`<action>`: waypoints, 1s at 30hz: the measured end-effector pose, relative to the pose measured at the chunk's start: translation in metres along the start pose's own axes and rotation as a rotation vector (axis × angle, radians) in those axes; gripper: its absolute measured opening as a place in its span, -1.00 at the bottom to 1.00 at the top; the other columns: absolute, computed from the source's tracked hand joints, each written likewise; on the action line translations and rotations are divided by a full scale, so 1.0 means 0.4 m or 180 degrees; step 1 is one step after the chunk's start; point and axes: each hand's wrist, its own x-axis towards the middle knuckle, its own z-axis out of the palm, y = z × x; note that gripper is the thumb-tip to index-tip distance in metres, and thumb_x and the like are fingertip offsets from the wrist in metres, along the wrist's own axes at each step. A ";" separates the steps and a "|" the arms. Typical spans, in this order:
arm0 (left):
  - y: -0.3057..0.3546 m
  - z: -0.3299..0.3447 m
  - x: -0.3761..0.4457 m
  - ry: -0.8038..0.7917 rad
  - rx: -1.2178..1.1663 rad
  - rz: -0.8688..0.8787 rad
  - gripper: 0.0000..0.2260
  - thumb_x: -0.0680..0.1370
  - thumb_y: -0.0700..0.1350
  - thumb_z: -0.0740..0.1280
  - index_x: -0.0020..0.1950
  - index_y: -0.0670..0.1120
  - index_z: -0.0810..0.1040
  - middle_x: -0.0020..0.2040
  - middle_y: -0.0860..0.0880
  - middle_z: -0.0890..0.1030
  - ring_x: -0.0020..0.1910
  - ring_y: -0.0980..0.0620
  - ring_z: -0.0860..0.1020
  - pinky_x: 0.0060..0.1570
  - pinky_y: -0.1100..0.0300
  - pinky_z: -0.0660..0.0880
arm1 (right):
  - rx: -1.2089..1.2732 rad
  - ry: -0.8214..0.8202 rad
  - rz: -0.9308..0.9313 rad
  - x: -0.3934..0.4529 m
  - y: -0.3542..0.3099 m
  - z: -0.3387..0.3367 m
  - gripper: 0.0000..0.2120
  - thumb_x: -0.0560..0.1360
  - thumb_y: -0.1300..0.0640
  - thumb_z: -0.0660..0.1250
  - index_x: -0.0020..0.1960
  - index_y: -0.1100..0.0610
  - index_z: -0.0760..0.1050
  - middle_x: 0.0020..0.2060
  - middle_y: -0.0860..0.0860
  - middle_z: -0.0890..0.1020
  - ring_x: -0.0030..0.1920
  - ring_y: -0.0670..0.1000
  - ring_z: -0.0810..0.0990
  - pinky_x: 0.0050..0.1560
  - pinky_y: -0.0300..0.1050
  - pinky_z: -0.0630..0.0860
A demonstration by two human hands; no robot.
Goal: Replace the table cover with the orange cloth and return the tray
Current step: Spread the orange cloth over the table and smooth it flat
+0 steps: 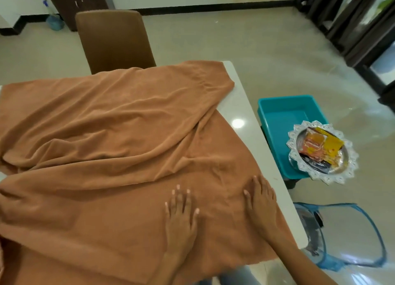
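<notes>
Orange cloth (119,148) covers most of the white desk (239,105); matte, towel-like, heavily rumpled, one big fold running from 9 o'clock toward 2 o'clock. Bare desk strip shows along the right edge.

Brown chair (115,39) at 12 o'clock, behind the desk.

Teal bin (277,113) on the floor at 3 o'clock. Silver scalloped tray (324,152) sits on its near rim, holding orange and yellow packets.

Left hand (181,212) flat on the cloth at 6 o'clock, fingers (178,194) straight, slightly spread. Right hand (259,201) beside it, fingers straight, pressing the cloth near its edge.
</notes>
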 end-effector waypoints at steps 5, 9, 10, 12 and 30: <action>0.156 0.062 -0.037 -0.0324 -0.0282 0.0229 -0.47 0.64 0.18 -0.13 0.53 -0.02 0.18 0.55 -0.08 0.10 0.53 0.00 -0.03 0.42 0.01 -0.05 | 0.0699 -0.0099 -0.0242 0.025 0.017 -0.027 -0.60 0.58 -0.05 0.08 0.34 0.10 0.36 0.25 0.11 0.46 0.20 0.13 0.45 0.19 0.04 0.44; 0.230 0.072 -0.048 -0.0265 -0.1148 0.0166 -0.39 0.57 0.33 -0.21 0.54 0.07 0.07 0.55 0.12 -0.03 0.52 0.19 -0.09 0.46 0.18 -0.14 | 0.1951 0.0050 0.0032 0.032 -0.012 -0.055 -0.86 0.54 0.17 0.29 0.09 0.03 0.46 0.03 -0.02 0.55 0.03 0.04 0.57 -0.01 -0.22 0.51; 0.245 0.070 -0.052 -0.0279 -0.1793 0.0002 -0.38 0.55 0.36 -0.17 0.53 0.09 0.09 0.54 0.18 0.00 0.51 0.24 -0.06 0.47 0.23 -0.13 | 0.2329 0.0077 0.0154 0.029 -0.037 -0.070 -0.87 0.51 0.17 0.34 0.04 0.04 0.49 0.00 -0.04 0.58 0.01 0.00 0.58 -0.04 -0.24 0.54; 0.271 0.054 -0.061 -0.0233 -0.3143 -0.0527 -0.42 0.53 0.37 0.02 0.48 0.12 0.24 0.49 0.23 0.19 0.48 0.25 0.11 0.46 0.28 -0.01 | 0.2861 -0.0201 0.0068 0.024 -0.095 -0.100 -0.83 0.45 0.25 0.39 0.03 0.09 0.55 -0.04 -0.04 0.63 -0.02 -0.11 0.60 -0.02 -0.18 0.58; -0.108 -0.452 0.002 0.2271 -0.2712 -0.3054 -0.82 0.55 -0.28 0.30 0.06 -0.39 0.57 -0.07 -0.23 0.64 0.02 -0.07 0.57 -0.11 0.21 0.33 | 0.2390 -0.1058 -0.0815 0.049 -0.069 -0.088 -0.73 0.48 0.38 0.30 -0.13 0.02 0.57 -0.18 -0.21 0.66 -0.16 -0.12 0.65 -0.11 -0.20 0.56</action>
